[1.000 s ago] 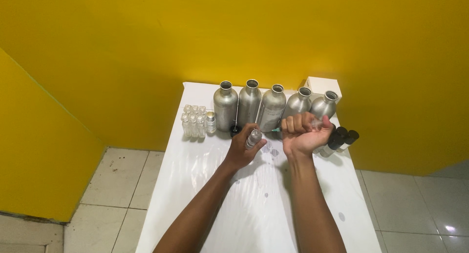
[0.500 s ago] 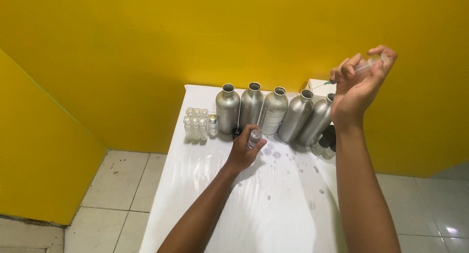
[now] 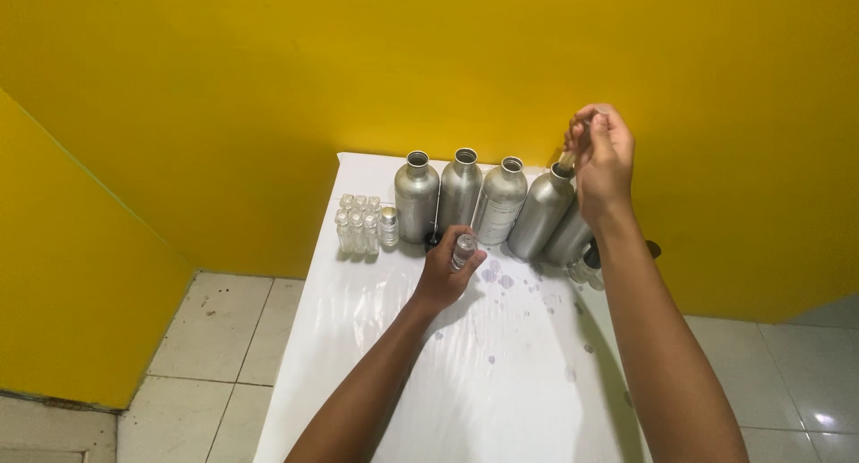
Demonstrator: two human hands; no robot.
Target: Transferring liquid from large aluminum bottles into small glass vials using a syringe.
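A small clear vial point(image 3: 464, 249) with a silvery top stands tilted in the person's left hand point(image 3: 445, 273), whose fingers are wrapped round it, just in front of the row of aluminium bottles point(image 3: 460, 197) along the far edge of the white table point(image 3: 501, 382). The right hand point(image 3: 601, 163) is raised over the open mouth of the fourth bottle point(image 3: 544, 214) near the far right corner, its fingers pinched together on a slim syringe point(image 3: 569, 161) pointing down into that mouth. A cluster of small empty glass vials point(image 3: 357, 221) stands by the far left edge, and wet drops point(image 3: 503, 281) spot the tabletop just right of the left hand.
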